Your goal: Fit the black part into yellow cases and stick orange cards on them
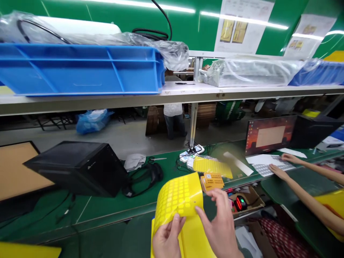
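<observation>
A yellow sheet of round stickers (176,195) curves upward in front of me, with rows of paler dots across it. My left hand (168,238) pinches its lower edge between thumb and fingers. At the sheet's right side is my right hand (220,222), its thumb tip against or very near the sheet's lower right corner. The fingers of that hand are bent and apart from the thumb, and I see nothing between them. Beneath both hands lies a larger flat yellow piece (197,238), partly hidden by the hands and the sheet.
Orange printed cards (212,181) and another yellow sticker sheet (212,165) lie behind my hands. A black computer case (77,166) stands left, near scissors (158,158). At right, a co-worker's hands (279,172) rest by a keyboard. Blue bin (80,70) sits on the overhead shelf (177,89).
</observation>
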The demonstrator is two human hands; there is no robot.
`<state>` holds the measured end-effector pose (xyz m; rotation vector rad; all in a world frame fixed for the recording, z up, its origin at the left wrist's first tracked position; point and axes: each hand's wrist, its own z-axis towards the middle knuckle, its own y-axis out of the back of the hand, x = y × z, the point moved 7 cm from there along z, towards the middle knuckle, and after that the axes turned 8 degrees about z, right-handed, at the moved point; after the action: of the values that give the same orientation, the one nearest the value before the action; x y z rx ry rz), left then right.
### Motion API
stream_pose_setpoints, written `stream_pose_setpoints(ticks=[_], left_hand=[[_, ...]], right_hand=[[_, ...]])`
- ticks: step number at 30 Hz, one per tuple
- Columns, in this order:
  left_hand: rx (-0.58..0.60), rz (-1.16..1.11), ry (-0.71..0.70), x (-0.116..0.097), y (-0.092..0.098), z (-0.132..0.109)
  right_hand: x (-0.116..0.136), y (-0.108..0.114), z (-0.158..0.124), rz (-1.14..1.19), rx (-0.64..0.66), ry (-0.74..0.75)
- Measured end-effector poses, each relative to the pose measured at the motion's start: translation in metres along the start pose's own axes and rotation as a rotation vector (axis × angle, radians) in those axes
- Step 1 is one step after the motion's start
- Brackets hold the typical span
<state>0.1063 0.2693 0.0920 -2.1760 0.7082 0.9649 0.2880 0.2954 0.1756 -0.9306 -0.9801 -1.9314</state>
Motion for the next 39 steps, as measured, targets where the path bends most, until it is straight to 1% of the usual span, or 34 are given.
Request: stream_pose_setpoints(ticks=[1,2,3,5,6,8,13,15,17,20,22,24,26,28,29,31,32,33,34,35,37,38,39], left_hand=[[-0.027,0.046,-0.028,-0.002,0.001,-0.002],[-0.047,0.098,-0.061,-0.003,0.000,-0.005],[-0.058,0.148,-0.095,-0.005,-0.001,-0.007],[-0.051,0.223,-0.147,-0.005,-0.007,-0.010],[-0.036,0.242,-0.151,-0.003,-0.011,-0.010],[0.007,0.241,-0.125,0.005,-0.018,-0.006],[0.159,0.237,-0.041,0.023,-0.037,0.021],[0.170,0.268,-0.010,0.026,-0.044,0.031],[0.149,0.308,0.022,0.027,-0.049,0.039],[0.151,0.392,0.041,0.026,-0.060,0.050],[0.209,0.474,0.036,0.027,-0.069,0.064],[0.272,0.577,0.009,0.026,-0.080,0.086],[0.300,0.685,-0.048,0.021,-0.095,0.117],[0.290,0.746,-0.132,0.009,-0.119,0.153],[0.299,0.726,-0.173,0.003,-0.135,0.170],[0.360,0.596,-0.249,-0.009,-0.173,0.198],[0.400,0.506,-0.269,-0.011,-0.192,0.209],[0.414,0.413,-0.257,-0.008,-0.206,0.219],[0.393,0.336,-0.214,0.000,-0.216,0.228],[0.340,0.280,-0.148,0.014,-0.220,0.236],[0.194,0.223,0.026,0.056,-0.215,0.249],[0.134,0.230,0.111,0.080,-0.210,0.252],[0.099,0.255,0.183,0.104,-0.203,0.254]], right_hand=[[0.005,0.002,0.000,-0.018,-0.031,0.040],[0.007,0.000,0.000,-0.013,-0.018,0.050],[0.006,-0.006,0.001,0.011,0.038,0.034],[-0.001,-0.022,0.003,0.079,0.195,-0.055],[-0.005,-0.029,0.004,0.110,0.251,-0.108],[-0.016,-0.038,0.007,0.156,0.293,-0.192],[-0.039,-0.052,0.019,0.313,0.353,-0.299],[-0.048,-0.056,0.025,0.341,0.376,-0.332],[-0.057,-0.059,0.033,0.338,0.378,-0.359],[-0.072,-0.065,0.047,0.312,0.377,-0.369],[-0.085,-0.070,0.057,0.330,0.390,-0.371],[-0.105,-0.073,0.065,0.405,0.362,-0.428],[-0.132,-0.068,0.073,0.520,0.252,-0.538],[-0.161,-0.058,0.076,0.618,0.120,-0.652],[-0.174,-0.053,0.075,0.648,0.076,-0.697],[-0.195,-0.043,0.070,0.670,0.039,-0.771],[-0.204,-0.038,0.065,0.667,0.028,-0.803],[-0.212,-0.032,0.059,0.661,0.015,-0.831],[-0.219,-0.027,0.051,0.655,0.003,-0.857],[-0.225,-0.023,0.042,0.650,-0.009,-0.885],[-0.237,-0.016,0.022,0.635,-0.028,-0.949],[-0.241,-0.013,0.013,0.625,-0.033,-0.978],[-0.245,-0.010,0.004,0.612,-0.034,-1.000]])
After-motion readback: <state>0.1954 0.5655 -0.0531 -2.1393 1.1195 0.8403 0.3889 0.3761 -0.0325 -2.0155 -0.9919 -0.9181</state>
